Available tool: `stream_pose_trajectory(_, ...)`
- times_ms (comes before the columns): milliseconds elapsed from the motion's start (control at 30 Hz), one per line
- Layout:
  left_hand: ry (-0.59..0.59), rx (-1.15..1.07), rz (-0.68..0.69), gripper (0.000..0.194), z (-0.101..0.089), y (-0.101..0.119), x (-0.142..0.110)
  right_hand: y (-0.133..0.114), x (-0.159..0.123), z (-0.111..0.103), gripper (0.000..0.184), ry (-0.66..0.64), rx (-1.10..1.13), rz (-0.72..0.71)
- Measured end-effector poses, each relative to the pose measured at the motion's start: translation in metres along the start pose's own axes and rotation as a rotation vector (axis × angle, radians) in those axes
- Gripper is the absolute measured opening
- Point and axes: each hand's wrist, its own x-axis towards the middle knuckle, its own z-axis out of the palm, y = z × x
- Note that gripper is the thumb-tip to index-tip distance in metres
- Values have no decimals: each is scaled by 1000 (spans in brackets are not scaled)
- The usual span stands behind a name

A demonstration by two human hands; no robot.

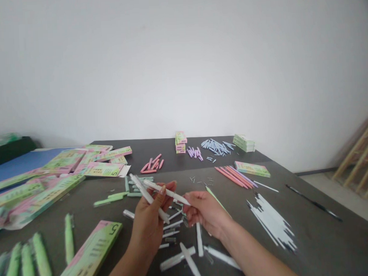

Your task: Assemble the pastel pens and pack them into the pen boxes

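Nearest to my camera, at lower left, lie green pens (28,267). Then I see the left hand (147,221) holding two white barrels (174,195); one has its long axis slanting down rightward, its end pinched by the right hand (207,210).

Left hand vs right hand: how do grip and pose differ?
The left hand holds two white pens; the right hand holds only one, by its end. The left hand slants up and rightward in the view; the right hand slants up and leftward. Shared: both are bare and grip the more level pen.
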Motion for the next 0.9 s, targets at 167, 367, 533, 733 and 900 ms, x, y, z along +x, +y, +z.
stream_pose_trajectory(167,19,6,-7,12,-1,-1,2,1,-1,-2,58,-27,6,11)
stream_pose_trajectory(367,28,10,-22,12,-1,-2,1,3,2,-4,51,-19,-52,13)
stream_pose_trajectory(533,50,15,-26,15,0,0,2,3,3,-4,56,-6,-77,59)
stream_pose_trajectory(733,72,22,-17,13,-2,-1,3,4,2,-2,57,77,-124,-82)
stream_pose_trajectory(900,100,42,-31,15,-1,2,4,4,3,-3,51,44,-271,-61)
